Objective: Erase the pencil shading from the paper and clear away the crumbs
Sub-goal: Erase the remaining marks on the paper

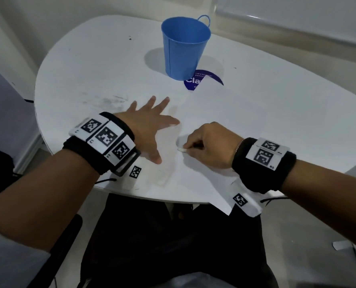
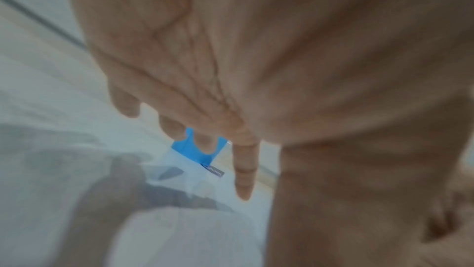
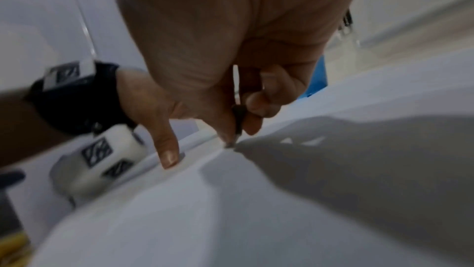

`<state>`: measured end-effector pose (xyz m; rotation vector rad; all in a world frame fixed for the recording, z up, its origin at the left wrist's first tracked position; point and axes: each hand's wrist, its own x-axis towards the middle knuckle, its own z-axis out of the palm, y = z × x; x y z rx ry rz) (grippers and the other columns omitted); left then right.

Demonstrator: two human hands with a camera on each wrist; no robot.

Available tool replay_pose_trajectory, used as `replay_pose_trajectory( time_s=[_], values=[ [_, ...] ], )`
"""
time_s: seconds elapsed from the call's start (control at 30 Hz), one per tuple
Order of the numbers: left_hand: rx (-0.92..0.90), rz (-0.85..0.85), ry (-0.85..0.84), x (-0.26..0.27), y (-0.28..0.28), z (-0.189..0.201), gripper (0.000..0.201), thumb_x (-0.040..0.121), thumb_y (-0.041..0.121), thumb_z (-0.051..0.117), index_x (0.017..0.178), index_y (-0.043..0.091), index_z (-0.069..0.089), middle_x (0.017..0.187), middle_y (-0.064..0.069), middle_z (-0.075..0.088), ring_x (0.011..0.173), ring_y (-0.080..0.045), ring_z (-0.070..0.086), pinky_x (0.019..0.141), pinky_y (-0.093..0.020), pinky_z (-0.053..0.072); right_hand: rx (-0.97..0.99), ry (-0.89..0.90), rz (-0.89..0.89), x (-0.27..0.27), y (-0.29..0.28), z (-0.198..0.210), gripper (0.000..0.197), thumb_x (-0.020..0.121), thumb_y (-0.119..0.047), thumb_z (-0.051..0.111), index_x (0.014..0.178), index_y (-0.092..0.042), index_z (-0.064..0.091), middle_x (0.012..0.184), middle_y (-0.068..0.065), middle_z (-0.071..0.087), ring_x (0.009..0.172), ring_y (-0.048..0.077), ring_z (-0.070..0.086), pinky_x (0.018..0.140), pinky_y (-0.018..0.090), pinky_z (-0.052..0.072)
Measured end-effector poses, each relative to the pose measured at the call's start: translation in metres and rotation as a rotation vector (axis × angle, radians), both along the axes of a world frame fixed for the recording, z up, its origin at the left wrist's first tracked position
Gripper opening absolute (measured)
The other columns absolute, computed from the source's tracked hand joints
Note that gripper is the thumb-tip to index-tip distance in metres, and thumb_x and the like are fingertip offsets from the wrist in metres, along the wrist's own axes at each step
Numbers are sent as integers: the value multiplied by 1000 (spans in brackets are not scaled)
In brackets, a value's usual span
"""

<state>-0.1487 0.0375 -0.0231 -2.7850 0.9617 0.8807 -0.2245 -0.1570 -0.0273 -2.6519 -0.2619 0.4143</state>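
Pinching small white eraser [image 1: 182, 150] against paper [image 1: 195, 175], right hand [image 1: 209, 144]; left hand [image 1: 150, 125] just beside, fingers spread flat on sheet.

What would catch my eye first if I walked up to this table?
Probably the bright blue metal bucket standing upright at the far side of the white oval table. Nearer, the left hand lies spread flat on the white sheet of paper, while the right hand pinches a small white eraser against it.
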Motion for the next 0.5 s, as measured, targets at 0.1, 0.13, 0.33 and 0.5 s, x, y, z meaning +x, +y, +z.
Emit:
replay_pose_trajectory(
  time_s=[0.1, 0.13, 0.33, 0.5],
  values=[
    [-59, -61, 85, -6, -5, -4, 107, 79, 50, 79, 154, 59, 3, 163, 12, -31, 148, -15, -33, 123, -50, -13, 25, 13, 16, -1, 3, -2, 16, 91, -21, 65, 99, -26, 78, 95, -13, 74, 80, 4, 61, 79, 20, 47],
    [-62, -61, 115, -6, -7, -4, 102, 81, 49, 77, 152, 61, 6, 164, 13, -28, 149, -14, -32, 123, -49, -12, 42, 4, -9, 1, 5, -3, 17, 91, -21, 65, 100, -26, 78, 99, -14, 74, 84, 5, 63, 83, 21, 49],
    [-35, 9, 154, -6, -5, -5, 96, 84, 47, 76, 150, 64, 9, 163, 21, -25, 150, -7, -26, 124, -43, -6, 85, 27, 94, -8, 18, 0, 13, 91, -22, 65, 89, -24, 77, 80, -11, 73, 71, 4, 63, 74, 24, 53],
    [-9, 80, 158, -9, -7, 3, 93, 89, 41, 71, 153, 58, 5, 163, 20, -24, 150, -5, -24, 126, -43, 2, -8, -97, -158, 2, -9, 0, 16, 86, -16, 61, 82, -19, 76, 75, -8, 69, 72, 13, 62, 72, 26, 51]
  ],
)
